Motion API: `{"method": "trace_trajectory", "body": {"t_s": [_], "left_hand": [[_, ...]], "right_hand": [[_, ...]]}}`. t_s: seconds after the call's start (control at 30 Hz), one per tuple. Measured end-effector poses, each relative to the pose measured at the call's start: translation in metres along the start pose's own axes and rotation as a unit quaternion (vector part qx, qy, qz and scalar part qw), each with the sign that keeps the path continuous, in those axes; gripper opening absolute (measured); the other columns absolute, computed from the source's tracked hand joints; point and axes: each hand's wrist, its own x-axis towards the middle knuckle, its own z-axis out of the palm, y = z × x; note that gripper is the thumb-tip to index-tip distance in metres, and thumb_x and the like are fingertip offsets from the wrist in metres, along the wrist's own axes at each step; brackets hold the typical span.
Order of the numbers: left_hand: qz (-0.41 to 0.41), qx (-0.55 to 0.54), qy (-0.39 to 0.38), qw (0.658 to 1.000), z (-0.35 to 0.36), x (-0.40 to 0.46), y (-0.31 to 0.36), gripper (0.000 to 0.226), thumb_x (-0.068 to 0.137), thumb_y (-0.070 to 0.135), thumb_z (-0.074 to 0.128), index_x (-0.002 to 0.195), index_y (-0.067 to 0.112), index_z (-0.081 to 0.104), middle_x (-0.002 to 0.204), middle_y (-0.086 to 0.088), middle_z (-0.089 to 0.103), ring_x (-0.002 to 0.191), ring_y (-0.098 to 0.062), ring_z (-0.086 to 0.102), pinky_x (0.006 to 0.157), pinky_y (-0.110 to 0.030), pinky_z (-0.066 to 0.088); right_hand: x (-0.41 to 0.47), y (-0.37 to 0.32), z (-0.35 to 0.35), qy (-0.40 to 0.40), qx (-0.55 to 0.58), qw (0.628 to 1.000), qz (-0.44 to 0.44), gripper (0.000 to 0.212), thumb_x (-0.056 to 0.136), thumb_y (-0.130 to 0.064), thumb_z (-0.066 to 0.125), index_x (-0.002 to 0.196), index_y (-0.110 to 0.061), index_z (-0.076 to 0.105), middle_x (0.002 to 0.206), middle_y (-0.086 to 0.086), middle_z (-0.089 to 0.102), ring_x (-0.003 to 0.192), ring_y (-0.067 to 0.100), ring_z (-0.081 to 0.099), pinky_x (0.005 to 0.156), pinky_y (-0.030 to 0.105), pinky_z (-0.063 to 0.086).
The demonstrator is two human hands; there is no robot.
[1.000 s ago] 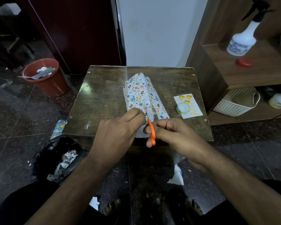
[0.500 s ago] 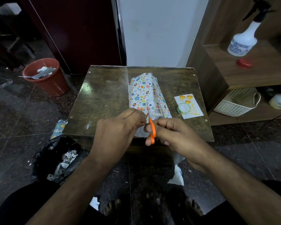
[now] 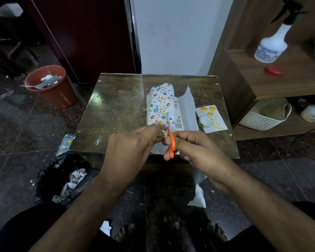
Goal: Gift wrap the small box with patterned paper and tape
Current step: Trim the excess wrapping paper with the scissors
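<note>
On the small table (image 3: pixel 116 110) lies the patterned paper (image 3: pixel 159 104), draped over the box, whose barcode side (image 3: pixel 178 115) shows at the right edge — a white flap of the paper (image 3: pixel 187 110) lies open beside it. The left hand (image 3: pixel 129 151) pinches the paper's near edge. The right hand (image 3: pixel 195 151) grips the orange-handled scissors (image 3: pixel 171 144), blades pointing into the paper. A tape roll (image 3: pixel 205 121) sits on a card (image 3: pixel 212 118) just right of the flap.

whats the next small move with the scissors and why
Probably close the scissors and advance the cut: the right hand grips them, blades inside the patterned paper, which the left hand pinches; uncut paper lies ahead.
</note>
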Motion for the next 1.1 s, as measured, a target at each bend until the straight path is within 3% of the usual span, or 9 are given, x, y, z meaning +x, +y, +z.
{"method": "trace_trajectory", "body": {"t_s": [0.13, 0.27, 0.43, 0.53, 0.6, 0.67, 0.87, 1.0, 1.1], "left_hand": [[-0.007, -0.017, 0.007, 1.000, -0.0008, 0.0023, 0.0024, 0.019, 0.095, 0.026, 0.061, 0.092, 0.016, 0.077, 0.114, 0.013, 0.077, 0.096, -0.003, 0.075, 0.057, -0.030, 0.060], [0.010, -0.007, -0.008, 1.000, -0.0035, 0.0037, 0.0062, 0.025, 0.095, 0.029, 0.055, 0.091, 0.017, 0.077, 0.112, 0.014, 0.077, 0.094, -0.001, 0.074, 0.062, -0.015, 0.051], [0.008, -0.008, -0.010, 1.000, -0.0037, 0.0039, 0.0061, 0.025, 0.095, 0.027, 0.055, 0.090, 0.017, 0.077, 0.113, 0.015, 0.077, 0.096, -0.001, 0.074, 0.061, -0.012, 0.045], [0.011, -0.018, -0.003, 1.000, -0.0039, 0.0041, 0.0066, 0.025, 0.095, 0.027, 0.055, 0.089, 0.017, 0.077, 0.112, 0.014, 0.077, 0.095, -0.002, 0.074, 0.060, -0.020, 0.054], [0.020, -0.022, 0.004, 1.000, -0.0032, 0.0041, 0.0075, 0.025, 0.095, 0.026, 0.056, 0.089, 0.016, 0.078, 0.108, 0.012, 0.078, 0.096, 0.000, 0.072, 0.064, -0.012, 0.049], [0.026, -0.022, 0.006, 0.999, -0.0022, 0.0039, 0.0079, 0.025, 0.095, 0.026, 0.056, 0.091, 0.016, 0.079, 0.105, 0.011, 0.079, 0.096, 0.000, 0.072, 0.064, -0.013, 0.051], [0.032, -0.004, 0.014, 0.999, -0.0014, 0.0038, 0.0051, 0.027, 0.096, 0.028, 0.054, 0.088, 0.017, 0.077, 0.104, 0.013, 0.079, 0.090, -0.003, 0.075, 0.053, -0.023, 0.054], [0.038, -0.005, 0.012, 0.999, 0.0027, 0.0029, 0.0033, 0.023, 0.098, 0.030, 0.056, 0.091, 0.019, 0.076, 0.096, 0.010, 0.080, 0.079, -0.009, 0.076, 0.049, -0.031, 0.056], [0.037, -0.013, 0.012, 0.999, 0.0033, 0.0020, 0.0020, 0.020, 0.099, 0.030, 0.055, 0.094, 0.021, 0.073, 0.097, 0.009, 0.080, 0.082, -0.008, 0.076, 0.050, -0.032, 0.056]], "right_hand": [[0.0004, -0.0024, -0.0013, 0.001, 0.011, 1.000, 0.002, 0.028, 0.102, -0.029, 0.059, 0.102, -0.008, 0.078, 0.085, 0.008, 0.078, 0.057, -0.004, 0.052, 0.047, 0.006, 0.035], [0.0029, -0.0004, -0.0021, 0.010, 0.015, 1.000, -0.002, 0.032, 0.102, -0.032, 0.059, 0.097, -0.007, 0.078, 0.084, 0.008, 0.078, 0.058, 0.002, 0.041, 0.047, 0.009, 0.032], [0.0059, 0.0046, -0.0021, 0.011, 0.002, 1.000, -0.019, 0.032, 0.102, -0.032, 0.061, 0.096, -0.006, 0.077, 0.083, 0.005, 0.078, 0.062, -0.004, 0.056, 0.073, 0.021, 0.036], [0.0054, 0.0037, -0.0038, 0.010, 0.004, 1.000, -0.017, 0.031, 0.102, -0.032, 0.061, 0.098, -0.006, 0.077, 0.083, 0.006, 0.078, 0.060, -0.002, 0.052, 0.059, 0.011, 0.039], [0.0047, 0.0019, -0.0053, 0.011, 0.007, 1.000, -0.009, 0.031, 0.102, -0.034, 0.060, 0.100, -0.008, 0.077, 0.084, 0.006, 0.078, 0.059, 0.000, 0.047, 0.048, 0.008, 0.035], [0.0052, 0.0016, -0.0067, 0.014, 0.006, 1.000, -0.002, 0.033, 0.102, -0.036, 0.059, 0.100, -0.009, 0.078, 0.085, 0.005, 0.078, 0.059, -0.002, 0.050, 0.047, 0.007, 0.036], [0.0092, 0.0069, -0.0033, 0.027, 0.001, 1.000, -0.012, 0.032, 0.102, -0.036, 0.060, 0.099, -0.010, 0.078, 0.082, 0.002, 0.078, 0.065, -0.006, 0.058, 0.074, 0.022, 0.035], [0.0073, 0.0034, -0.0066, 0.035, 0.021, 0.999, -0.002, 0.032, 0.102, -0.033, 0.059, 0.096, -0.007, 0.078, 0.082, 0.006, 0.078, 0.056, -0.001, 0.049, 0.050, 0.007, 0.037], [0.0085, 0.0028, -0.0075, 0.031, 0.007, 0.999, -0.002, 0.034, 0.102, -0.034, 0.059, 0.094, -0.006, 0.077, 0.081, 0.006, 0.077, 0.056, 0.000, 0.045, 0.047, 0.005, 0.036]]}}
